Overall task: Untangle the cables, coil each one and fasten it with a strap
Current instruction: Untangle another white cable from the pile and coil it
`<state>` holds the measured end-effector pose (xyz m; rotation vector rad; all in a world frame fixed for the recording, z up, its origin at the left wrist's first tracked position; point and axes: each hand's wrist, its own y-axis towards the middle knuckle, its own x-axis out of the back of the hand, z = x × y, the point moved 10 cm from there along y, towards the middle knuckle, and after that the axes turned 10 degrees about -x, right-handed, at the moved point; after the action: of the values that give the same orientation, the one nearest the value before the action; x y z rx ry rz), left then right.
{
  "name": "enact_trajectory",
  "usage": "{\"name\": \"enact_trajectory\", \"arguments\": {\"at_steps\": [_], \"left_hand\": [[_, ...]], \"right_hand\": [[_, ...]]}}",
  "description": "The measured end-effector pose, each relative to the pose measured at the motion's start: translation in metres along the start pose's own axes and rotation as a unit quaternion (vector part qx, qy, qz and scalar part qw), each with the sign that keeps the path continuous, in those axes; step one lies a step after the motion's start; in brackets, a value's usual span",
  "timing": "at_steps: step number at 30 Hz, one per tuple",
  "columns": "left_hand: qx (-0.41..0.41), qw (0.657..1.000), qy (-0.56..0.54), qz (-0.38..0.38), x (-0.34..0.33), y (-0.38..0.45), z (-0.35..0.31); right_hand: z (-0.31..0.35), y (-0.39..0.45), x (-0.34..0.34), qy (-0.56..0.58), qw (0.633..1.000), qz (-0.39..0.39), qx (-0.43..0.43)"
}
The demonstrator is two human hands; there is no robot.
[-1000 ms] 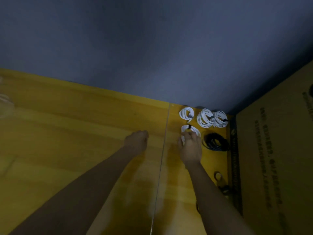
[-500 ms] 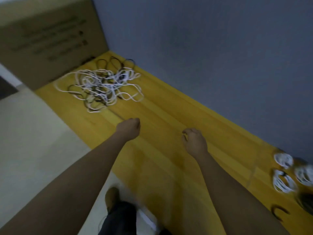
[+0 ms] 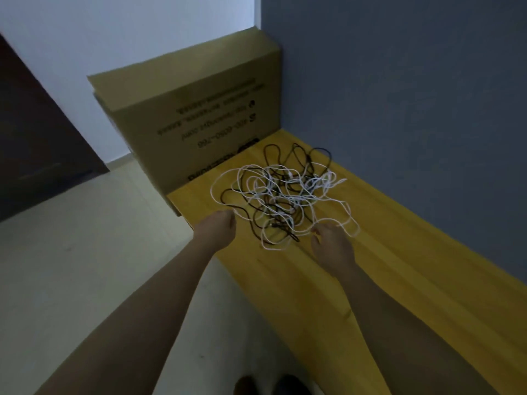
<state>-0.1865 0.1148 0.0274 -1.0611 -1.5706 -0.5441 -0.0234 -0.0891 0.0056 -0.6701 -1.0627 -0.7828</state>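
A tangle of white and black cables [image 3: 281, 195] lies on the yellow wooden bench [image 3: 399, 280], close to the cardboard box. My left hand [image 3: 217, 230] is curled into a fist at the near left edge of the tangle and holds nothing that I can see. My right hand [image 3: 333, 246] is at the near right edge. Its fingers are loosely curled, with the fingertips against a white cable loop [image 3: 349, 228]. I cannot see a firm grip on the loop. No straps or coiled cables are in view.
A large cardboard box [image 3: 199, 121] stands on the floor against the bench's far end. A grey wall [image 3: 413, 95] runs along the bench's right side. Pale floor tiles [image 3: 85, 266] lie to the left. My shoes [image 3: 271, 384] show at the bottom.
The view swung left from the finished white and black coils to the tangled pile. My right hand let go of a white coil, and both hands moved up to the tangle.
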Motion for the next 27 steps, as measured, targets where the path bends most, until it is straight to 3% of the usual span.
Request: {"name": "enact_trajectory", "arguments": {"at_steps": [6, 14, 20, 27], "left_hand": [[-0.007, 1.000, -0.023, 0.002, 0.016, 0.059, 0.062], [-0.051, 0.997, -0.024, 0.048, 0.034, 0.189, 0.096], [-0.121, 0.990, -0.018, 0.067, 0.034, 0.276, 0.087], [-0.211, 0.963, -0.014, 0.170, -0.007, 0.360, 0.044]], "right_hand": [[0.060, 0.072, -0.029, 0.013, 1.000, -0.005, 0.018], [0.089, 0.194, -0.044, 0.019, 1.000, -0.006, -0.011], [0.080, 0.245, -0.054, 0.025, 0.996, 0.000, -0.090], [0.044, 0.273, -0.051, 0.024, 0.976, -0.033, -0.216]]}}
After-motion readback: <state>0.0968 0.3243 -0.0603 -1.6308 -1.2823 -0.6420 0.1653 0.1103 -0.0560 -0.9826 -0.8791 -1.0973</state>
